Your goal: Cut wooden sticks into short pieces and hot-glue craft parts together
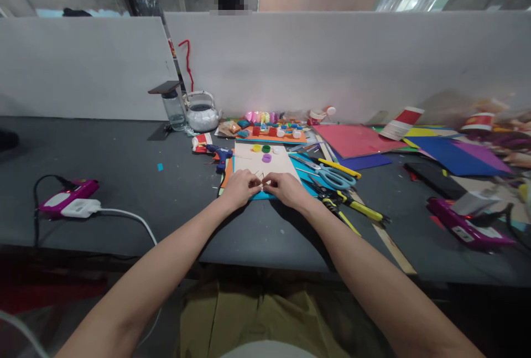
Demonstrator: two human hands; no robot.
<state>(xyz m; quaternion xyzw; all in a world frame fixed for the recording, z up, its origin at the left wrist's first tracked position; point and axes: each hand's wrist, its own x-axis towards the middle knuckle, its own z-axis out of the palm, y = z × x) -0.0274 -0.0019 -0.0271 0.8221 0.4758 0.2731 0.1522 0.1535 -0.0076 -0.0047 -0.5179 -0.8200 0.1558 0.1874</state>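
- Left hand (241,186): fingertips pinching thin piece (263,176), too small to identify from here.
- Right hand (286,186): pinching it too.
- Handling: light pressure, steady grip, round lids (266,157) undisturbed.

One left hand (240,187) and one right hand (287,187) are seen, with four small round caps (266,158), one glue gun (223,156), one pair of blue-handled scissors (323,170), two magenta power strips (58,200) and one kettle (202,120).
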